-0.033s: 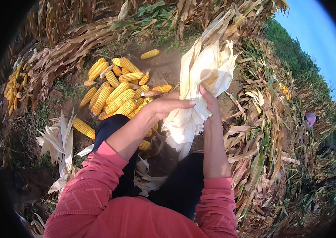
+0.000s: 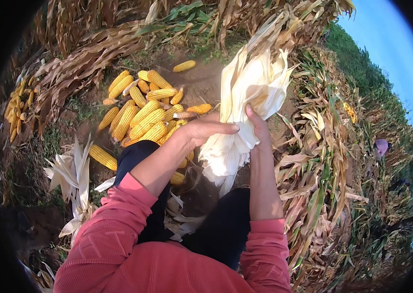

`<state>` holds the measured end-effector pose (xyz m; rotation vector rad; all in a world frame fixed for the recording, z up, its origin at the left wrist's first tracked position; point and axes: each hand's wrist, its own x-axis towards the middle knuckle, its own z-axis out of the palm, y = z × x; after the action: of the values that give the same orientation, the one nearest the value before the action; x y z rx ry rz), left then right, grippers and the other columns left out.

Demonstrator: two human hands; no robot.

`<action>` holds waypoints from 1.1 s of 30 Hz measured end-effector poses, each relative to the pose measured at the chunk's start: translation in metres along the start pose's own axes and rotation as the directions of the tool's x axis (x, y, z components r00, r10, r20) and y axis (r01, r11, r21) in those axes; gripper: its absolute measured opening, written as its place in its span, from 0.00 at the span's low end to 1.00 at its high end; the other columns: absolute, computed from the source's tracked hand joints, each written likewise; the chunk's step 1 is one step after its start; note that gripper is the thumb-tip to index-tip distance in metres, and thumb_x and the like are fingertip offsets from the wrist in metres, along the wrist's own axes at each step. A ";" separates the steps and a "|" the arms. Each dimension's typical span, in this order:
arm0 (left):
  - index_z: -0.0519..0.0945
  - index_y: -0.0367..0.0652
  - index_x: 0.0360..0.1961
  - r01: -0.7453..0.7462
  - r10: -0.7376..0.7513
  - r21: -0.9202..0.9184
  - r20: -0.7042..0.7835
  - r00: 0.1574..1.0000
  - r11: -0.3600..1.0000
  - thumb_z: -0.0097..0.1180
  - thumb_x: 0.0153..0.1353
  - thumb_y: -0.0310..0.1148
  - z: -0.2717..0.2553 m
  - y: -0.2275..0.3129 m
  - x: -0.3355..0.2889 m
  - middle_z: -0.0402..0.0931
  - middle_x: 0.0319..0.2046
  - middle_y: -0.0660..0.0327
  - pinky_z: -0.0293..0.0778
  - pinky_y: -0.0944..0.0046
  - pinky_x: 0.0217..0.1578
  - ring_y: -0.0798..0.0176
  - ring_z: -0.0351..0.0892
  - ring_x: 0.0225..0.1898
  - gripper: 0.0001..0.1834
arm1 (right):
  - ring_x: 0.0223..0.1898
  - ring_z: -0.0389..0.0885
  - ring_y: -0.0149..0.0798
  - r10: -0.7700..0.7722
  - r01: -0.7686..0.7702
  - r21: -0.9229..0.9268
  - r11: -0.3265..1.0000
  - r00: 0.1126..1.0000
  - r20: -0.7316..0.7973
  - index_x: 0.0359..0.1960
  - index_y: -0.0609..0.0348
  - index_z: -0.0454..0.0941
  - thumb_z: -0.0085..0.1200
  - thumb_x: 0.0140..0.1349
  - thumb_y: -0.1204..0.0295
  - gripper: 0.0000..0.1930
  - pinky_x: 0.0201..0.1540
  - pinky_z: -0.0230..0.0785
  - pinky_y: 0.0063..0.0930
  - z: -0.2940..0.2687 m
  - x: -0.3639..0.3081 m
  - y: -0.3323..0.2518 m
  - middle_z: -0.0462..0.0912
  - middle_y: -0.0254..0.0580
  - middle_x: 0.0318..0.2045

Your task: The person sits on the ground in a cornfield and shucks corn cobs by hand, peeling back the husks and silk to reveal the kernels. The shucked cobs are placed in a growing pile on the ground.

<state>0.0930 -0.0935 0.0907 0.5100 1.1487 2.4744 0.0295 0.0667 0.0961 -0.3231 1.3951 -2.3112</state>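
Between my hands is a thick bunch of pale, dry corn husks, its upper ends fanned out and its lower ends hanging down between my knees. My left hand grips the bunch from the left, thumb lying across the front and the other fingers hidden behind. From the right, my right hand closes around it with the thumb pressed upright on the husks. Whether a cob is inside the bunch cannot be seen. Just left of my hands lies a heap of husked yellow corn cobs on the soil.
One cob lies apart beyond the heap. A second pile of cobs is at the far left. Loose husks lie by my left knee. Dry corn stalks cover the ground at right, where a distant person shows.
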 end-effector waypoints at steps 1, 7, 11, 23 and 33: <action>0.58 0.31 0.63 -0.006 0.005 0.018 0.027 1.000 1.000 0.65 0.51 0.36 -0.007 -0.004 0.002 0.68 0.55 0.48 0.68 0.59 0.55 0.55 0.69 0.56 0.42 | 0.48 0.76 0.41 0.020 -0.020 0.002 1.000 1.000 -0.010 0.57 0.65 0.64 0.53 0.62 0.60 0.27 0.50 0.71 0.35 0.002 -0.004 0.001 0.75 0.50 0.48; 0.59 0.33 0.63 0.005 -0.017 -0.167 -0.066 0.998 0.986 0.63 0.50 0.26 0.004 -0.009 0.004 0.70 0.53 0.49 0.72 0.56 0.52 0.54 0.73 0.53 0.39 | 0.51 0.73 0.40 0.121 -0.135 -0.145 0.980 0.987 -0.103 0.60 0.66 0.61 0.55 0.60 0.53 0.34 0.52 0.67 0.33 0.006 -0.016 -0.003 0.73 0.49 0.52; 0.62 0.35 0.61 -0.104 0.057 -0.238 -0.195 0.979 0.966 0.64 0.48 0.22 0.004 -0.010 0.010 0.73 0.50 0.51 0.76 0.57 0.47 0.57 0.77 0.48 0.37 | 0.51 0.72 0.37 0.027 -0.093 -0.476 0.874 0.989 -0.143 0.59 0.68 0.62 0.59 0.58 0.55 0.35 0.52 0.65 0.29 0.011 -0.025 -0.023 0.74 0.48 0.50; 0.69 0.34 0.56 -0.129 0.151 0.098 -0.282 0.947 0.987 0.66 0.44 0.21 0.013 -0.006 0.013 0.75 0.47 0.56 0.70 0.66 0.50 0.63 0.75 0.48 0.34 | 0.31 0.72 0.31 -0.626 0.304 -0.952 0.030 0.748 0.220 0.34 0.62 0.73 0.65 0.50 0.67 0.16 0.37 0.65 0.28 0.043 -0.026 -0.017 0.76 0.35 0.31; 0.64 0.34 0.59 -0.153 0.110 -0.326 -0.144 0.983 0.933 0.69 0.44 0.27 0.001 -0.018 0.011 0.74 0.50 0.52 0.73 0.55 0.52 0.56 0.76 0.49 0.40 | 0.32 0.76 0.26 -0.279 0.264 -0.097 0.960 0.939 -0.203 0.32 0.57 0.74 0.56 0.60 0.72 0.04 0.37 0.69 0.21 0.019 -0.021 -0.017 0.79 0.32 0.30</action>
<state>0.0869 -0.0770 0.0788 0.3472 0.7255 2.7755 0.0523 0.0687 0.1206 -0.3108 1.6266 -2.5898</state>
